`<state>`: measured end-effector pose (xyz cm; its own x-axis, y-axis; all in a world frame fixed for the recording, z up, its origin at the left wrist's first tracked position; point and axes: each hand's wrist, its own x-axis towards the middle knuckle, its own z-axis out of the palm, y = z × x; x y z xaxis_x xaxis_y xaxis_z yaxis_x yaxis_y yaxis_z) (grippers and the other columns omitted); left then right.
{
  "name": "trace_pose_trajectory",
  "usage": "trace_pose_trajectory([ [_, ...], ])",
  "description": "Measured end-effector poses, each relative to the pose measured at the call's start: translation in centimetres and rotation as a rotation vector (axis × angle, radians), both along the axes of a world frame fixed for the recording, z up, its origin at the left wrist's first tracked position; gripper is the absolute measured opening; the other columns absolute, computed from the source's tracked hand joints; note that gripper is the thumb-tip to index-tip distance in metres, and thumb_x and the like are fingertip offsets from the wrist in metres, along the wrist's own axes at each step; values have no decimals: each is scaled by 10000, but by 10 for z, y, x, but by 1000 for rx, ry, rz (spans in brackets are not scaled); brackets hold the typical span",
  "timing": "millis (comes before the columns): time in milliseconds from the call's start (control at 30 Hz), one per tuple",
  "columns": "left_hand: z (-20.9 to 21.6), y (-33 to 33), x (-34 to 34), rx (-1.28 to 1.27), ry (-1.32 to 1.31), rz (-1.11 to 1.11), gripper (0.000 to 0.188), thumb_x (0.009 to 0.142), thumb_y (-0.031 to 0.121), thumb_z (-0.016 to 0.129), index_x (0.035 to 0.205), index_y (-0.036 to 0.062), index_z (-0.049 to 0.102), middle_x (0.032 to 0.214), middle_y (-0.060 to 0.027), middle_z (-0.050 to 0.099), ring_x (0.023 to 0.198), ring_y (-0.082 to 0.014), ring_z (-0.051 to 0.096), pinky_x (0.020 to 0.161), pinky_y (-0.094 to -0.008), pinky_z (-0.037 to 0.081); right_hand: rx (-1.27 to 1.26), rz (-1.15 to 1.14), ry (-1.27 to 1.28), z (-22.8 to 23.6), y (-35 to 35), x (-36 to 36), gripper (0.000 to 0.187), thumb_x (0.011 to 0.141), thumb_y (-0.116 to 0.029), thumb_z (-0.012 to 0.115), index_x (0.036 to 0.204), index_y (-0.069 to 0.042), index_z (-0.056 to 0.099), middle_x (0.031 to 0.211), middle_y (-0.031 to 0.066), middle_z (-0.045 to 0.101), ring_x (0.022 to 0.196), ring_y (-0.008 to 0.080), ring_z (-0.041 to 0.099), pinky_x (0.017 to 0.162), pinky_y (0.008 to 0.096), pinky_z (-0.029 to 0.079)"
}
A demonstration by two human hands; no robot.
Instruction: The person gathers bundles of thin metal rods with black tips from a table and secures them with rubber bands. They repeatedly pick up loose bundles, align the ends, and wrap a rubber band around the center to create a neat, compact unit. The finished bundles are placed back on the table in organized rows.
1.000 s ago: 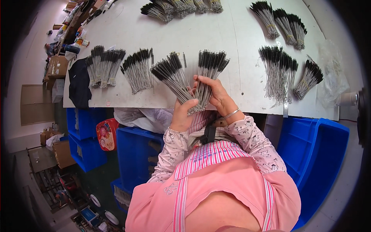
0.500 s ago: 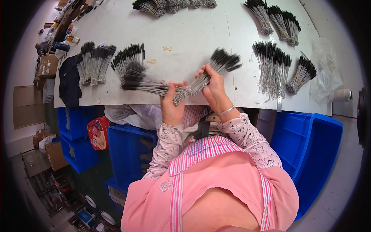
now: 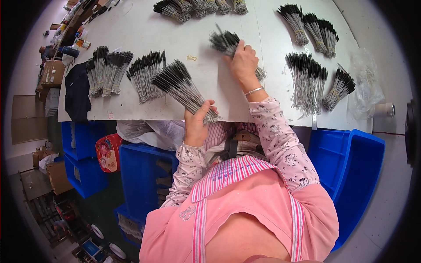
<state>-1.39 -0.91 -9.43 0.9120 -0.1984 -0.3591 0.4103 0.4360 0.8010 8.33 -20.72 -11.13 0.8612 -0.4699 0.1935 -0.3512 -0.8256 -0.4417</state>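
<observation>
The left hand (image 3: 199,119) sits at the table's (image 3: 131,24) near edge, its grip closed round the wire ends of one brush bundle (image 3: 180,87), thumb on top, with the black bristles fanned toward the far left. The right arm stretches farther over the table, and the right hand (image 3: 244,62), back uppermost, has its grip wrapped round a second bundle (image 3: 224,42), whose blurred bristles point far left and wire ends near right, though whether that one touches the table I cannot tell. A yellow band (image 3: 191,57) lies just beyond the first bundle.
</observation>
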Motion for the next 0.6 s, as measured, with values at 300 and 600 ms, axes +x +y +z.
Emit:
trace_pose_trajectory([
  [300,4,7,-9,-154,142,-102,474,876,62,618,1284,119,385,1002,-112,587,863,-246,626,730,-465,563,-295,33,-97,-36,-8,-1,749,748,-448,716,1285,8,462,1268,139,524,1184,323,481,925,490,400],
  [600,7,0,5,-380,20,45,562,870,25,587,1351,170,334,1053,-108,568,947,-255,608,855,-473,518,1342,257,-422,17,67,-102,626,1011,-438,318,1197,124,522,1217,210,570,1211,260,505,1051,365,351],
])
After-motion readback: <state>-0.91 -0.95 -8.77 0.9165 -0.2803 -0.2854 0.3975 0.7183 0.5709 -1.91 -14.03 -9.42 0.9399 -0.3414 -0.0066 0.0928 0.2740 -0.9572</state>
